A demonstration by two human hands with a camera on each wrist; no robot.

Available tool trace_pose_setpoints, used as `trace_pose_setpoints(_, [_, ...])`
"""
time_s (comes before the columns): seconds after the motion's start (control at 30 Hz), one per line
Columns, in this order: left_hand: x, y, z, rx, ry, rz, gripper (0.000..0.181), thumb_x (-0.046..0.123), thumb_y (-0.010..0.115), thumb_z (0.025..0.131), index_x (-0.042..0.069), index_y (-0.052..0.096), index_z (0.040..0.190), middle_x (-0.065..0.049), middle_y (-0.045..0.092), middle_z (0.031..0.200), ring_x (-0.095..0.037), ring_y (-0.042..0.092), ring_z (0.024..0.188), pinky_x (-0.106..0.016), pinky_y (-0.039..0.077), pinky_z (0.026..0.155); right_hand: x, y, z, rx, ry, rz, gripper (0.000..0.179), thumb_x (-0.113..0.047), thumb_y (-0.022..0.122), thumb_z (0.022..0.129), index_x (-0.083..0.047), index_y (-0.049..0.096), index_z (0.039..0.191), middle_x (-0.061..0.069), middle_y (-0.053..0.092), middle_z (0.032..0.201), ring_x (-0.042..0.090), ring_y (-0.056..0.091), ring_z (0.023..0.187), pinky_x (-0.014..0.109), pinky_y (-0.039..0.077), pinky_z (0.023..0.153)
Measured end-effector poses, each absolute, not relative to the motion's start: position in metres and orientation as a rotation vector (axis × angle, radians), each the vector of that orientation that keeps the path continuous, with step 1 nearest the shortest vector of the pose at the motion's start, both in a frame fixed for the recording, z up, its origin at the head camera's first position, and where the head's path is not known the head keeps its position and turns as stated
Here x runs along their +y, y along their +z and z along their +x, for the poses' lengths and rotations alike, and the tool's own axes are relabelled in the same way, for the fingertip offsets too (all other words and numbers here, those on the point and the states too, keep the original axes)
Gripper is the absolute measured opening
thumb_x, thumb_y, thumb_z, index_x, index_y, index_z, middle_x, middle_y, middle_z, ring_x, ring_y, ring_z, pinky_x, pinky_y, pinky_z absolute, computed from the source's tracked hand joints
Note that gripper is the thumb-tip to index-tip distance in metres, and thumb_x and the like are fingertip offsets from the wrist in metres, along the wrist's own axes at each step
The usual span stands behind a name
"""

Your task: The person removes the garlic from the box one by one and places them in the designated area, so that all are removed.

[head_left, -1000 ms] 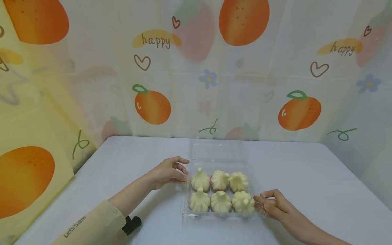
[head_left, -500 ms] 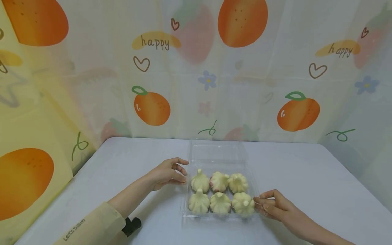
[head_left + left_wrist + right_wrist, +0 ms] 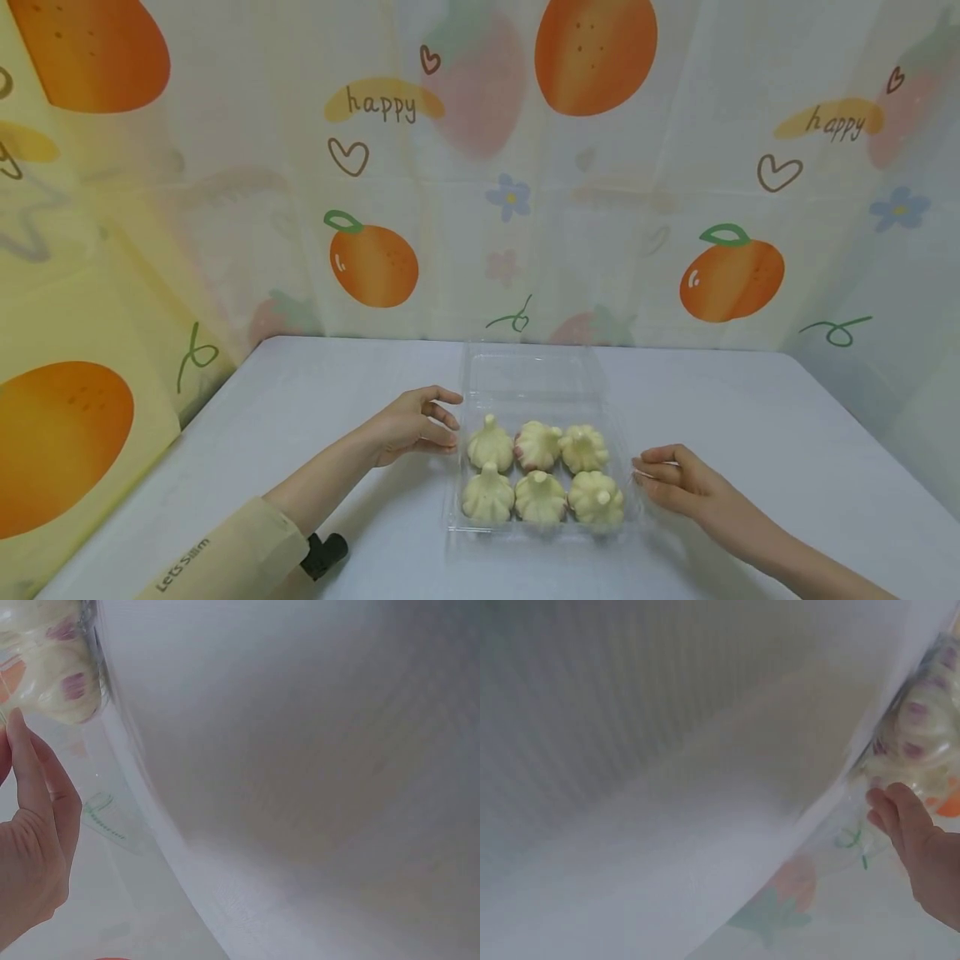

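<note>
Clear box of garlic bulbs sits between two hands!

Head view first: the box lies on the white table, six bulbs inside in two rows of three, its lid folded open at the far side; the left hand is at the box's left wall, fingers loosely bent and a little apart, tips right at the plastic; over on the other flank, the right hand has its fingers nearly straight and close together, tips just beside the right wall, contact impossible to call; and there's writing here: "happy" on the backdrop, "happy" again at right, and lettering on the left sleeve that looks like "Lets Slim".

To the left wrist: bulbs crowd the upper left corner, fingertips right up beside them; whether they pinch the plastic, I cannot tell.

Right wrist now: bulbs at the right edge, purple patches showing; the fingers lie together, tips just below the bulbs.
</note>
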State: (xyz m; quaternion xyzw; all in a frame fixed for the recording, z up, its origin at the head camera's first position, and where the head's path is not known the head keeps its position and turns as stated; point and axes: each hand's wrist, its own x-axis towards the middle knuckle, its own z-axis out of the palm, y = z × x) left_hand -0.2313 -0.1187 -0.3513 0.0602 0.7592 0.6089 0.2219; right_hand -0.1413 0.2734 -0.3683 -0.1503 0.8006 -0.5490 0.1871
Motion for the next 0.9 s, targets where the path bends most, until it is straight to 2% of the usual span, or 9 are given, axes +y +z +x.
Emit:
trace_pose_setpoints(0.07, [-0.119,-0.352,-0.231,2.101,1.679,0.163,0.063,-0.01,0.067,0.083,-0.003,0.044,0.141,-0.007,0.057,0.095,-0.014,0.067,0.077,-0.029,0.065,0.077,0.272,-0.364,-0.143,2.32,-1.526,-0.446,0.048,-0.023,0.045,0.105,0.008,0.031,0.139,0.038,0.035,0.15,-0.014,0.055,0.119,0.009,0.049,0.092])
trace_pose_setpoints(0.13, [-0.119,-0.352,-0.232,2.102,1.679,0.161,0.063,-0.01,0.067,0.083,-0.003,0.044,0.141,-0.007,0.057,0.095,-0.014,0.067,0.076,-0.029,0.065,0.077,0.27,-0.358,-0.145,2.389,-1.501,-0.455,0.049,-0.023,0.048,0.104,0.007,0.034,0.14,0.034,0.039,0.148,0.005,0.057,0.128,0.007,0.048,0.091])
trace_pose_setpoints(0.23, [-0.119,-0.352,-0.232,2.105,1.678,0.161,0.063,-0.01,0.067,0.083,-0.003,0.044,0.142,-0.007,0.058,0.095,-0.014,0.067,0.076,-0.029,0.065,0.077,0.267,-0.35,-0.147,2.509,-1.452,-0.489,0.048,-0.023,0.051,0.103,0.004,0.038,0.14,0.03,0.044,0.147,0.035,0.052,0.135,0.008,0.05,0.091])
trace_pose_setpoints(0.3, [-0.119,-0.352,-0.231,2.105,1.679,0.165,0.063,-0.01,0.067,0.083,-0.003,0.043,0.142,-0.007,0.058,0.095,-0.014,0.066,0.076,-0.029,0.065,0.077,0.264,-0.345,-0.147,2.596,-1.428,-0.526,0.047,-0.023,0.055,0.101,0.001,0.042,0.14,0.027,0.048,0.147,0.043,0.05,0.133,0.009,0.052,0.089])
trace_pose_setpoints(0.43, [-0.119,-0.351,-0.231,2.101,1.682,0.178,0.063,-0.01,0.066,0.084,-0.003,0.043,0.142,-0.007,0.057,0.095,-0.014,0.066,0.076,-0.028,0.065,0.077,0.258,-0.34,-0.149,2.733,-1.439,-0.676,0.037,-0.018,0.062,0.097,-0.006,0.054,0.132,0.021,0.054,0.143,0.014,0.058,0.13,0.007,0.051,0.095])
trace_pose_setpoints(0.53, [-0.119,-0.351,-0.231,2.096,1.685,0.182,0.063,-0.01,0.066,0.084,-0.003,0.042,0.142,-0.007,0.057,0.096,-0.014,0.067,0.076,-0.028,0.065,0.077,0.252,-0.336,-0.151,2.737,-1.497,-0.775,0.034,-0.015,0.065,0.095,-0.01,0.058,0.127,0.017,0.055,0.143,-0.01,0.053,0.126,0.006,0.048,0.101])
trace_pose_setpoints(0.57, [-0.119,-0.351,-0.231,2.096,1.686,0.181,0.063,-0.01,0.066,0.084,-0.003,0.042,0.142,-0.007,0.057,0.096,-0.014,0.067,0.076,-0.028,0.065,0.077,0.25,-0.334,-0.152,2.724,-1.51,-0.795,0.034,-0.015,0.065,0.095,-0.011,0.058,0.128,0.017,0.054,0.143,-0.013,0.051,0.125,0.006,0.047,0.102])
trace_pose_setpoints(0.73, [-0.12,-0.351,-0.231,2.099,1.684,0.174,0.063,-0.009,0.066,0.084,-0.003,0.043,0.142,-0.008,0.058,0.096,-0.015,0.067,0.076,-0.029,0.065,0.077,0.244,-0.327,-0.156,2.665,-1.517,-0.86,0.037,-0.015,0.065,0.095,-0.014,0.057,0.131,0.011,0.055,0.143,-0.013,0.051,0.123,0.007,0.047,0.103])
trace_pose_setpoints(0.9, [-0.12,-0.352,-0.231,2.099,1.685,0.174,0.063,-0.009,0.067,0.084,-0.002,0.043,0.142,-0.008,0.058,0.096,-0.015,0.067,0.076,-0.029,0.065,0.077,0.242,-0.323,-0.161,2.603,-1.524,-0.908,0.038,-0.013,0.067,0.093,-0.016,0.058,0.13,-0.009,0.058,0.138,-0.01,0.052,0.124,0.009,0.046,0.106])
